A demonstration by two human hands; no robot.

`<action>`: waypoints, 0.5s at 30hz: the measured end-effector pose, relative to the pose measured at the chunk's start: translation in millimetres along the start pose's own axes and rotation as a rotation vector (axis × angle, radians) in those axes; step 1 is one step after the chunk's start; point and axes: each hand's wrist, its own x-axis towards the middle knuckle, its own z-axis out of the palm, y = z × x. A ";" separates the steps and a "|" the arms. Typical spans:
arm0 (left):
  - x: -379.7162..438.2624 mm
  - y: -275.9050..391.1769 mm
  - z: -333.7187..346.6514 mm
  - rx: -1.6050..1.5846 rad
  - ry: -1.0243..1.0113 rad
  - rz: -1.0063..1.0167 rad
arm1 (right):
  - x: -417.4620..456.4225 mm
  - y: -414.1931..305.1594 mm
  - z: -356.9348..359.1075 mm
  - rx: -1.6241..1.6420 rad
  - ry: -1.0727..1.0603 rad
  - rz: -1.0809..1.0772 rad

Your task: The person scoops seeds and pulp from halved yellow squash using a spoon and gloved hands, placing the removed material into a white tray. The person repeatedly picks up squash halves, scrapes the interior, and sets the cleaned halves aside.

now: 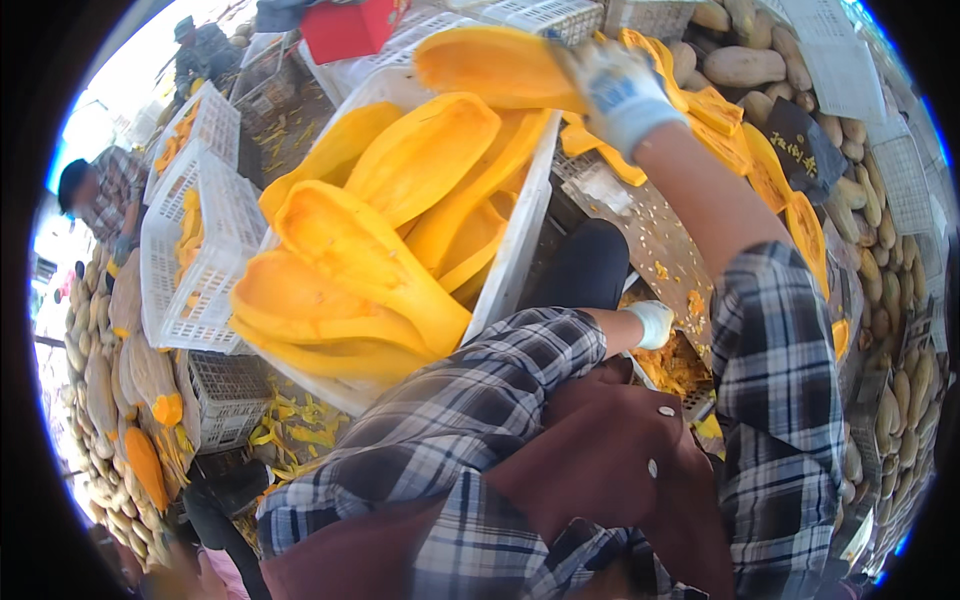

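Observation:
In a white glove, my right hand [619, 90] is stretched out, blurred, and grips the end of a peeled, hollowed squash half [491, 67]. That half is above the far end of a white plastic crate [517, 255], heaped with similar orange halves [360, 255]. Lower down, my gloved left hand [651, 324] hovers at or rests on a container of orange squash pulp [671, 366]; its fingers are hidden, so I cannot tell whether it holds anything. Right of my right forearm, a row of cut squash halves [765, 165] lies along a board [667, 232] strewn with seeds.
White crates [202, 247] with orange pieces stand at left, near a person [109, 191]; another person [202, 52] is farther back. Whole squashes [742, 67] are piled at right. A red box [349, 30] sits at the top. Yellow peelings [300, 420] litter the floor.

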 end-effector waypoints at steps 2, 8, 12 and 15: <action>11.6 -1.4 -2.9 0.018 0.032 0.154 | 19.2 6.4 21.9 0.215 0.189 -0.130; 60.9 -4.8 -47.4 -0.633 0.262 -0.077 | -23.8 84.6 146.5 0.916 0.200 0.629; 75.3 3.4 -57.9 -0.672 0.311 -0.275 | -69.4 88.1 223.9 0.643 -0.246 0.724; 70.1 17.4 -45.1 -0.480 -0.079 0.043 | -48.1 46.9 259.7 0.463 -0.358 0.309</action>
